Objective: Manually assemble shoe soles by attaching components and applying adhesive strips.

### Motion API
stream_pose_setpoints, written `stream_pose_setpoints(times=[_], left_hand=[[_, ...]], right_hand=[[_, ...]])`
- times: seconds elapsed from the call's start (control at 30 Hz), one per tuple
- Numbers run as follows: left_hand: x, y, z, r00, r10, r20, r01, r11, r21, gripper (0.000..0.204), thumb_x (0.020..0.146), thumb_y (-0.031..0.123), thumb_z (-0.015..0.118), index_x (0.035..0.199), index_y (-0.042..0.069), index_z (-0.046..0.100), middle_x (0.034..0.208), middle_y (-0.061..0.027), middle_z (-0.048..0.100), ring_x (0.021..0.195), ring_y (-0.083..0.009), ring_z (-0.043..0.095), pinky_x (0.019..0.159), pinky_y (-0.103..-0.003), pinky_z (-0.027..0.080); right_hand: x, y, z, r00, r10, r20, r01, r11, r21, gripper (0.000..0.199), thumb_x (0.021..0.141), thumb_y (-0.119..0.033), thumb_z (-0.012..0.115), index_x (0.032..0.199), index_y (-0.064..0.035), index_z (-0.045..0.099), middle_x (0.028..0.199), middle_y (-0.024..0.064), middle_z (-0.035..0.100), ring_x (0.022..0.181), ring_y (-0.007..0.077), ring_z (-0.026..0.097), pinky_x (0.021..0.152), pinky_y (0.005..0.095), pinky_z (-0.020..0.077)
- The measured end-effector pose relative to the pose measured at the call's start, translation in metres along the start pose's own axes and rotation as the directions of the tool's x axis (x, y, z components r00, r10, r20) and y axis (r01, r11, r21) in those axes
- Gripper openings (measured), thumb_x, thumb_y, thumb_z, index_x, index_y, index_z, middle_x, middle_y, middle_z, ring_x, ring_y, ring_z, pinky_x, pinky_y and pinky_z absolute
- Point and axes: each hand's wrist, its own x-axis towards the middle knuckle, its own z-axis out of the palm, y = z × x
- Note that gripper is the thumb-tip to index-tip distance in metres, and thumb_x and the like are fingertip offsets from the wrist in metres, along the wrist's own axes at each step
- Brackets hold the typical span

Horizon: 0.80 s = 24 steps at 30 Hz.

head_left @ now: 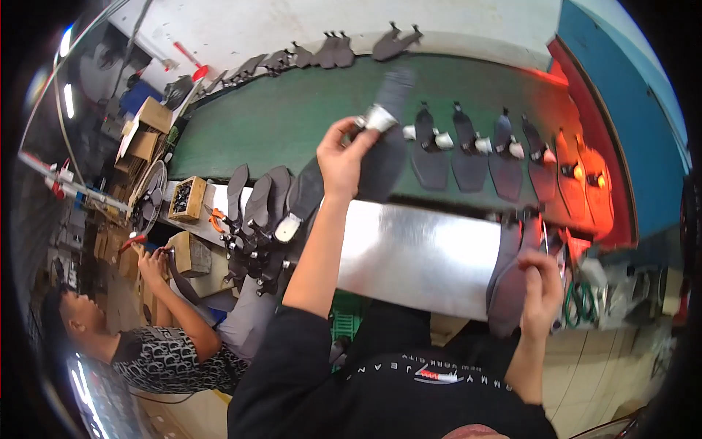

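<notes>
My left hand (342, 157) is raised over the green belt. Its fingers close on a dark grey sandal (384, 164), gripped near a white piece (379, 118) at its middle; the sandal's narrow end is blurred. Low at the right, my right hand (541, 285) has its fingers bent together over dark sandal soles (508, 293) lying at the end of a shiny metal plate (424, 245). A thin pale stick (545, 235) shows just beyond these fingers; whether they hold it, I cannot tell.
Several dark sandals (468, 157) stand in a row on the green belt (256, 124), the rightmost under red light by a red-edged opening (596, 146). Left are piled sandals (259, 205), orange-handled pliers (216, 219) and a wooden box (186, 199). A co-worker (157, 322) sits there.
</notes>
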Motion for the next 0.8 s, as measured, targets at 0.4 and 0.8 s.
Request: stream_pose_setpoints(times=[0.4,0.8], left_hand=[[-0.199,0.045,-0.019,0.691,-0.563,0.454,0.719,0.603,-0.347,0.025,0.082,-0.005,0.066,0.106,0.001,0.065,0.120,-0.0135,0.062,0.097,-0.0156,0.063,0.085,-0.029,0.053],[-0.209,0.048,-0.028,0.733,-0.494,0.467,0.670,0.642,-0.372,0.030,0.083,-0.003,0.064,0.114,-0.002,0.061,0.115,-0.0157,0.063,0.094,-0.0160,0.064,0.077,-0.029,0.058]], right_hand=[[-0.001,-0.024,0.063,0.950,0.028,0.311,-0.244,0.688,0.684,0.031,0.078,-0.011,0.066,0.100,-0.0032,0.047,0.094,0.0065,0.049,0.085,0.0148,0.050,0.086,0.0352,0.0470],[-0.043,-0.031,0.058,0.951,0.020,0.309,-0.015,1.000,-0.019,0.051,0.068,-0.004,0.075,0.116,0.0014,0.060,0.091,0.0093,0.061,0.081,0.0152,0.058,0.075,0.0250,0.0456]])
